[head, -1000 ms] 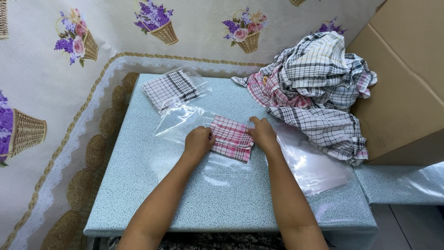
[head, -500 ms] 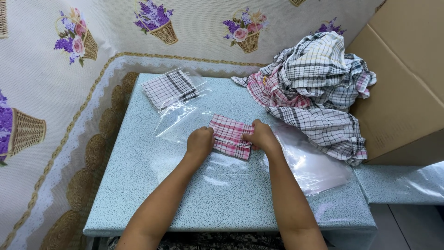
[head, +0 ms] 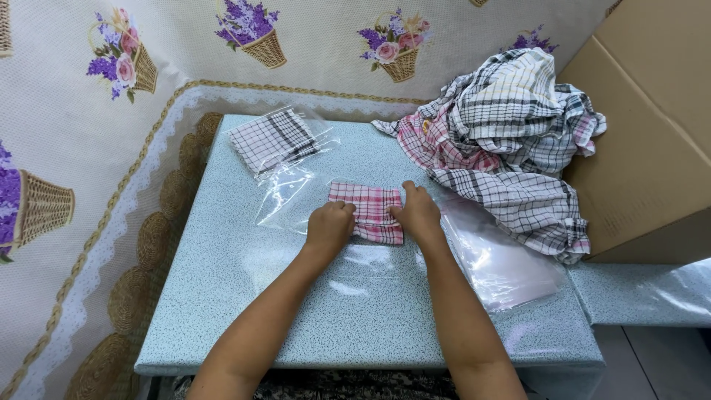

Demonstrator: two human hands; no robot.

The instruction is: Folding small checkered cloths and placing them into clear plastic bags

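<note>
A small folded pink and white checked cloth [head: 368,207] lies on the light blue speckled table [head: 355,311], partly on a clear plastic bag [head: 285,196]. My left hand [head: 329,226] grips its left edge with curled fingers. My right hand [head: 416,211] holds its right edge, fingers pressed on the fabric. Both forearms reach in from the near edge of the table.
A black and white checked cloth in a clear bag [head: 274,139] lies at the table's far left. A heap of checked cloths [head: 511,141] sits at the far right, beside a cardboard box [head: 652,126]. More clear bags [head: 496,259] lie to the right.
The pink cloth has been turned from a tilted lie to square with the table edge and shifted slightly away from me. Both hands moved with it.
</note>
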